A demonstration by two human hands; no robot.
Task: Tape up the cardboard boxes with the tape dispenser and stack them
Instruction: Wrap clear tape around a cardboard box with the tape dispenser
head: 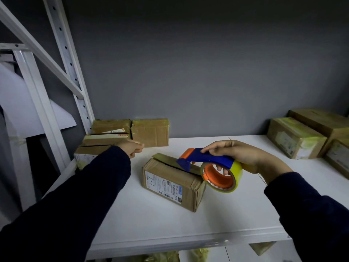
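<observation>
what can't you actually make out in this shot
Head view only:
1. left hand: the fingers are curled and face away, so its own back hides whether it pinches anything.
2. tape dispenser, gripped by the right hand: its body hides the cutting edge and whether that edge touches the box.
3. label on that box: most of the print is too small to read.
4. right-side boxes: cut off by the frame edge.
</observation>
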